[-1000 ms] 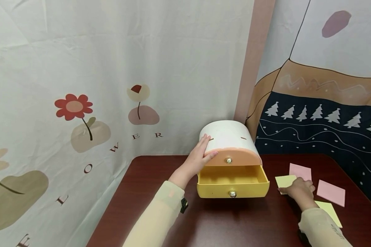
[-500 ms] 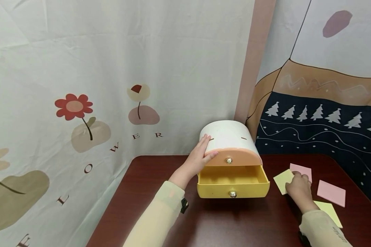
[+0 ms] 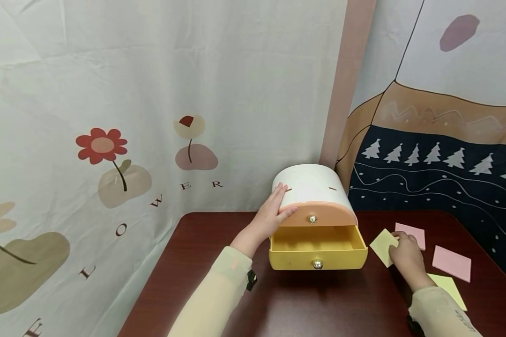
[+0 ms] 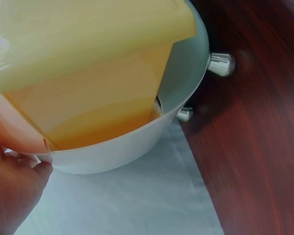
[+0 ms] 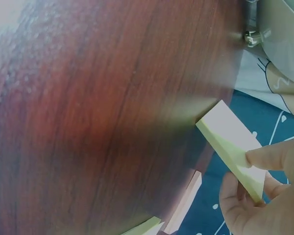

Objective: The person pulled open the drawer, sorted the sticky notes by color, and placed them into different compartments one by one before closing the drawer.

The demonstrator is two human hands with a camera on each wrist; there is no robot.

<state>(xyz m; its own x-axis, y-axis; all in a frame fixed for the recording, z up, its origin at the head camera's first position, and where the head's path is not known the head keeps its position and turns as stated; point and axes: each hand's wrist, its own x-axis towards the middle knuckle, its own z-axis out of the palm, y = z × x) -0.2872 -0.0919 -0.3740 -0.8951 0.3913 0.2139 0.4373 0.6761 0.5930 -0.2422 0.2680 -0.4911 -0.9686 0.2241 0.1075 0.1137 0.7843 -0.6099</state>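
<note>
A small chest of drawers with a white rounded top (image 3: 308, 180) stands on the table, its yellow lower drawer (image 3: 318, 260) pulled out. The inside of that drawer is bare. My left hand (image 3: 270, 215) rests against the chest's left side, fingers straight, thumb over the peach upper drawer (image 3: 320, 215). In the left wrist view, the thumb lies at the white rim (image 4: 112, 154). To the right of the chest, my right hand (image 3: 408, 257) pinches a yellow sticky-note pad (image 3: 383, 247) between thumb and fingers. The right wrist view shows the pad tilted, its thick edge visible.
Two pink sticky-note pads lie on the right of the table, one (image 3: 412, 234) behind my right hand, another (image 3: 452, 263) farther right. A second yellow pad (image 3: 452, 290) is partly covered by the right forearm. Printed curtains (image 3: 236, 93) hang close behind the table (image 3: 320, 309).
My right hand has gripped the yellow pad and turned it, shifting it slightly left toward the chest. The left hand and the chest have stayed still.
</note>
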